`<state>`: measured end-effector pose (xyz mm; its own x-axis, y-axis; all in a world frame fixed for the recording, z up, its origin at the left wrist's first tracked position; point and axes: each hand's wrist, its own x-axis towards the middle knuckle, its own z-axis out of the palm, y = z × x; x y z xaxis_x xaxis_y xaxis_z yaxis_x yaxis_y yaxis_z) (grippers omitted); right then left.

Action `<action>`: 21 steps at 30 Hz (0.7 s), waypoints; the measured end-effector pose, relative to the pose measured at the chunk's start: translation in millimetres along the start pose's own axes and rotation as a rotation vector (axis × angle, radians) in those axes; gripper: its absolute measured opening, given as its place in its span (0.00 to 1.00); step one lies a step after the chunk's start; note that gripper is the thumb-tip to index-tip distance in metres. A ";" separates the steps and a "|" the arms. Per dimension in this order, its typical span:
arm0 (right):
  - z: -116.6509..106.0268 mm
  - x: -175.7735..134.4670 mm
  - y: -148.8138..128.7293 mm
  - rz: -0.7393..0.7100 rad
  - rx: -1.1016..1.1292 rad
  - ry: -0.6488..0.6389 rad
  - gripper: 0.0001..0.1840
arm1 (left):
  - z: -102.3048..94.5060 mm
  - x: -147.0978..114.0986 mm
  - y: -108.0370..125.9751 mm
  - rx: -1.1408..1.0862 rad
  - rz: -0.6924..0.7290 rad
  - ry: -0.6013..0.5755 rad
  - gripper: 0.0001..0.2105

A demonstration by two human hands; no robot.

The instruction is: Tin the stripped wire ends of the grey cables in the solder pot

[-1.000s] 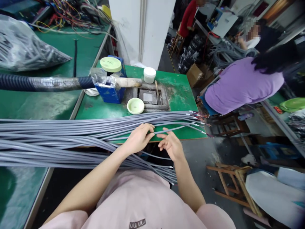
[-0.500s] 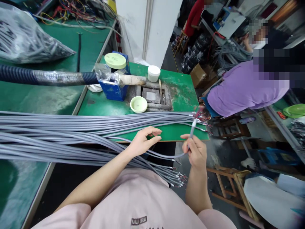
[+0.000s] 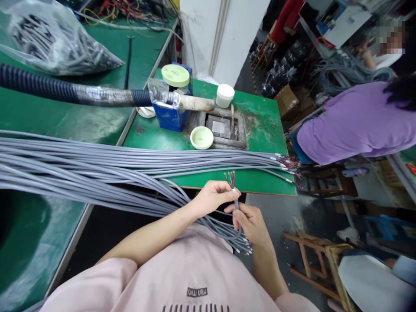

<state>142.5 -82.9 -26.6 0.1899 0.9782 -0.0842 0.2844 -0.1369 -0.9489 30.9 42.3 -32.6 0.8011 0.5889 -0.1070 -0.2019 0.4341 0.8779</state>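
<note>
A grey cable (image 3: 236, 204) stands upright between my hands, its stripped end fanning into thin coloured wires (image 3: 232, 178). My left hand (image 3: 216, 196) pinches it near the white band just under those wires. Lower down, the fingers of my right hand (image 3: 248, 221) are closed around the grey sheath, and the cable bends below them. Behind my hands a bundle of grey cables (image 3: 195, 161) lies along the green bench, with bare wire ends at the right. Other cables (image 3: 224, 234) hang over the front edge below my hands, partly hidden by my arms.
Past the bundle are a pale green bowl (image 3: 201, 138), a sooty framed pot (image 3: 218, 127), a white tub (image 3: 225, 95) and a blue box (image 3: 169, 117). A ribbed hose (image 3: 107, 95) reaches in from the left. A person in a purple shirt (image 3: 354, 123) sits at the right.
My left hand has moved right and closed on the cable's end. My right hand has brought the cable left and lower. The view has shifted, so the bench things appear farther right.
</note>
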 end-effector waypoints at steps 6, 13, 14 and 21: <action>7.0 3.5 11.7 -0.007 0.131 0.087 0.19 | 1.0 -2.5 -2.3 -0.038 0.064 0.087 0.13; 8.8 6.1 14.0 0.007 0.183 0.084 0.17 | -8.8 0.8 4.9 -0.178 0.087 0.256 0.11; 9.3 6.6 13.7 0.007 0.184 0.082 0.17 | -8.8 1.3 6.1 -0.190 0.081 0.257 0.11; 12.4 9.4 12.0 0.013 0.180 0.101 0.18 | -7.3 2.5 6.9 -0.217 0.095 0.291 0.11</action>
<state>136.0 -73.4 -42.5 0.2881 0.9547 -0.0744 0.1107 -0.1103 -0.9877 27.4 51.7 -30.3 0.5860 0.7889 -0.1850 -0.4074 0.4842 0.7743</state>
